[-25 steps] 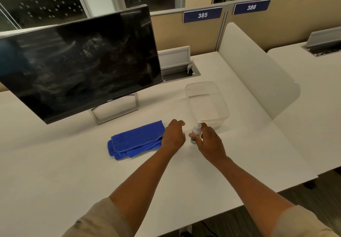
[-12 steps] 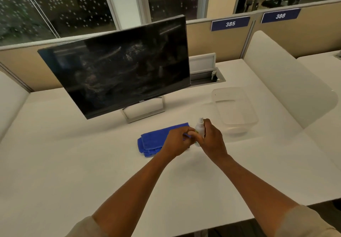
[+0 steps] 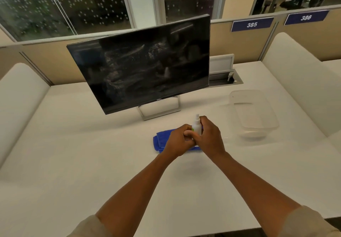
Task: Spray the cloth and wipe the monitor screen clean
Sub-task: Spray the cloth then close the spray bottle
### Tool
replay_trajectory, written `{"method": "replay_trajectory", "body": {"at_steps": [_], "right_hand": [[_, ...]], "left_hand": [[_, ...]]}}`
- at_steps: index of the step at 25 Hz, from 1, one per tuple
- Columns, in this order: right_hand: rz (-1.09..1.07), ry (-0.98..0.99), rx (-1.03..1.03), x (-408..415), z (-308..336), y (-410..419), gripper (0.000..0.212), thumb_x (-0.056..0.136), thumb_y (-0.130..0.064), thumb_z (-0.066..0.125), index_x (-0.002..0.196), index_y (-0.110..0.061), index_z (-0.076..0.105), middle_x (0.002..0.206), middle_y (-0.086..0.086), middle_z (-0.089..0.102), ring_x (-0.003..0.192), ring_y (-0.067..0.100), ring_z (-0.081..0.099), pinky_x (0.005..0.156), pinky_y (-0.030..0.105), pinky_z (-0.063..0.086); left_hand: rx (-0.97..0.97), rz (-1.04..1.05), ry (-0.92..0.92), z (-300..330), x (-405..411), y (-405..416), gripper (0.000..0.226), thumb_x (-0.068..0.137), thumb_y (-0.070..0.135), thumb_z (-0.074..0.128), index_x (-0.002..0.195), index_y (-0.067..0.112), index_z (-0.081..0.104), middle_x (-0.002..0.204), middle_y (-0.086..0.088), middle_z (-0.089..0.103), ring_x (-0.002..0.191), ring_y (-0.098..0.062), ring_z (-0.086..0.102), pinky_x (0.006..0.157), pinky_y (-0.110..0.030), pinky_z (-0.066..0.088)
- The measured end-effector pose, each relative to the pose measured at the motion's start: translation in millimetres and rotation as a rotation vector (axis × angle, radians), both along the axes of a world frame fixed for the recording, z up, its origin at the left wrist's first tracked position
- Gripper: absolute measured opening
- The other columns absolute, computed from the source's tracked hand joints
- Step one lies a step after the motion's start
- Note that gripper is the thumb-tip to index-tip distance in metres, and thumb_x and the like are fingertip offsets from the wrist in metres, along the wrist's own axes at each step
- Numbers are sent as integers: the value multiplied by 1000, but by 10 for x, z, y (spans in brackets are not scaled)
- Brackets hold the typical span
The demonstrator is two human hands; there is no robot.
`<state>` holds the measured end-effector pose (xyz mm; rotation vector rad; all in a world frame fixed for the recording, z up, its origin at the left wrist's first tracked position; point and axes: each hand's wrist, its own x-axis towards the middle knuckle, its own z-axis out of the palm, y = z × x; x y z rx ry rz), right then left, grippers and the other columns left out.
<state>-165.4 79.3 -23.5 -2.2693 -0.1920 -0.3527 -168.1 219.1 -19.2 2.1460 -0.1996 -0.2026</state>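
Note:
A dark, smeared monitor screen [image 3: 145,67] stands tilted on its silver stand at the back of the white desk [image 3: 73,163]. A folded blue cloth [image 3: 161,140] lies on the desk in front of the stand, partly hidden by my hands. Above it I hold a small white spray bottle [image 3: 196,126] upright. My right hand [image 3: 210,139] is wrapped around its body. My left hand [image 3: 180,140] grips the bottle's lower part from the left, fingers curled against it.
A clear plastic container [image 3: 252,115] sits to the right of my hands. A cable box with a raised lid [image 3: 224,70] lies behind the monitor's right edge. Padded white dividers [image 3: 295,81] flank the desk on both sides. Partition labels read 385 and 386.
My right hand lifted the spray bottle from beside the container to above the cloth. My left hand came off the cloth and joined it on the bottle. The view shifted left.

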Motion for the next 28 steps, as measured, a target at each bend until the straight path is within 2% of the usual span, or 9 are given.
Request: {"method": "replay_trajectory", "body": {"at_steps": [2,7,10,13,16,18,22,25,28], "right_hand": [[63,30,45,18,13,22,57,78,-63,57,113,-18,51,99,-9,55,81,13,59,71,12,49],[176,141,70,43,-8,34,44,92,-42,56,124,-14,46,107,1,59,91,17,61,82,37,58],[138,147,79,61,-8,66,48,97,-27,53,139,-14,34,113,1,58,97,13,61,90,34,55],[120,174,4,58,-67,44,61,99,-20,45,151,-23,14,149,2,40,130,14,45,103,25,37],[107,225,-195,59,-128,8,64,99,-18,43,151,-34,10,126,7,58,103,19,61,85,26,51],[128,295,-239,46,-162,16,62,98,-18,46,148,-38,15,116,6,62,89,16,61,74,23,52],[185,362,-264,-19,-218,92,59,94,-18,54,142,-34,24,122,5,60,89,14,59,73,23,54],[171,351,-327,-41,-216,223,53,95,-19,54,137,-31,25,103,6,64,81,17,64,69,33,60],[151,350,-399,-33,-199,380,49,94,-21,55,135,-29,28,90,2,62,72,15,62,63,32,59]], "left_hand": [[-44,-4,26,4,33,74,31,82,22,73,110,16,60,97,3,67,88,-15,65,82,-27,55],[-107,-54,82,7,101,225,36,85,21,71,120,17,63,106,5,69,91,-4,66,83,-18,53],[100,-19,41,-29,122,269,37,87,26,69,122,22,63,114,7,69,96,-1,62,93,-20,47],[310,56,-17,-132,65,446,39,90,30,63,128,24,58,127,6,62,116,-11,56,97,-25,41],[440,79,-27,-216,-20,676,40,92,29,57,132,25,54,133,4,57,119,-15,53,97,-31,43],[493,48,-47,-269,-101,783,40,93,27,53,133,24,54,135,2,55,121,-16,52,97,-32,44],[522,16,-110,-388,-261,896,35,93,23,52,129,23,54,129,2,59,112,-15,57,89,-27,45],[566,-36,-111,-439,-320,890,36,93,21,53,129,23,52,131,3,58,112,-16,58,89,-29,48],[618,-57,-135,-480,-351,836,41,93,18,53,134,22,49,139,0,52,116,-20,57,93,-33,49]]}}
